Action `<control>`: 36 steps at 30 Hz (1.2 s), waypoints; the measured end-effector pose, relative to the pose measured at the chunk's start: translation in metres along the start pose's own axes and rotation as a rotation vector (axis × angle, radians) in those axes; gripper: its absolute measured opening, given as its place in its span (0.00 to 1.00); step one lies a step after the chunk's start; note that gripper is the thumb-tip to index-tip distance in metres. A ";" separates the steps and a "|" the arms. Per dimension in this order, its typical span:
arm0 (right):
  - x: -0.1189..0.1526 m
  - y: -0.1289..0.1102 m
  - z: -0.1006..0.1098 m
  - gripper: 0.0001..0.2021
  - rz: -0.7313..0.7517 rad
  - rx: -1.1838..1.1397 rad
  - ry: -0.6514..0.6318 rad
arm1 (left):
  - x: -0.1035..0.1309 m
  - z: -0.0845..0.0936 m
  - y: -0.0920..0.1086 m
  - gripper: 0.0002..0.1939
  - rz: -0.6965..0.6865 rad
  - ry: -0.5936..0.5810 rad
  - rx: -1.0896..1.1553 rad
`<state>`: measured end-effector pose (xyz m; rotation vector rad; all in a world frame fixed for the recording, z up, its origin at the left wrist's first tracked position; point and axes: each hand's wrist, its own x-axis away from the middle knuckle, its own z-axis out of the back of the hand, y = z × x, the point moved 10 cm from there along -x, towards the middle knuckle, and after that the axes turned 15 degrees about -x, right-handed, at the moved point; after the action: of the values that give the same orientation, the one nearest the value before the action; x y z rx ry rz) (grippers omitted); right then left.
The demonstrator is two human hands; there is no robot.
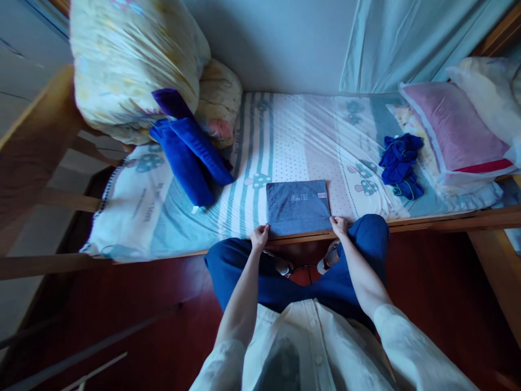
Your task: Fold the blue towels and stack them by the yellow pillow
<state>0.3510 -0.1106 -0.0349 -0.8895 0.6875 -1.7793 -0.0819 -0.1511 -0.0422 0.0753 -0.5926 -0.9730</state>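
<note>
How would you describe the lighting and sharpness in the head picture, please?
In the head view, light is dim and bluish, with the red floor in deep shadow; there too, the wooden bed end looks stretched and soft; the left hand, right hand and grey towel are clearer, but its lettering is too blurred to read.

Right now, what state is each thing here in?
Grey rectangular towel: lying flat, near corners pinched by left hand and right hand.
Long blue cloths: folded, together.
Dark purple cloth: folded, partly covered.
Blue green-edged cloth: crumpled.
Yellow floral bedding: bundled.
Pale striped bedsheet: spread, wrinkled.
Pink rectangular pillow: lying down.
Pale blue curtain: hanging.
</note>
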 end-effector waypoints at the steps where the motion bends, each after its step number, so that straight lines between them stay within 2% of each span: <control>1: 0.000 0.000 -0.001 0.15 -0.013 0.016 0.002 | -0.001 -0.001 -0.001 0.20 0.007 0.001 0.001; 8: 0.000 -0.005 -0.001 0.12 -0.059 0.106 0.017 | -0.001 -0.003 -0.003 0.19 0.036 0.016 0.029; 16: 0.004 -0.011 0.001 0.12 -0.041 0.104 0.022 | 0.007 0.000 -0.004 0.18 0.029 0.043 0.077; 21: 0.004 -0.021 0.004 0.10 -0.045 0.084 -0.011 | 0.014 0.008 0.002 0.17 0.028 0.038 0.074; 24: -0.001 -0.028 0.012 0.08 -0.045 0.088 -0.055 | 0.016 0.017 0.005 0.15 -0.018 0.020 0.037; 26: -0.002 -0.041 0.022 0.09 0.032 0.122 -0.031 | 0.018 0.029 0.007 0.16 -0.102 0.050 0.016; 28: 0.005 -0.062 0.028 0.12 0.194 0.173 0.012 | 0.024 0.044 0.015 0.17 -0.242 0.130 -0.032; 30: 0.020 -0.085 0.021 0.15 0.377 0.229 -0.003 | 0.035 0.053 0.032 0.19 -0.437 0.202 -0.115; 33: 0.049 -0.103 -0.013 0.19 0.562 0.338 -0.168 | 0.055 0.039 0.061 0.24 -0.715 0.197 -0.236; 36: 0.067 -0.101 -0.043 0.24 0.614 0.473 -0.308 | 0.063 0.008 0.079 0.30 -0.823 0.141 -0.347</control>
<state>0.2471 -0.1364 0.0366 -0.5301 0.2709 -1.1460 -0.0001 -0.1542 0.0176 0.0789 -0.2407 -1.8401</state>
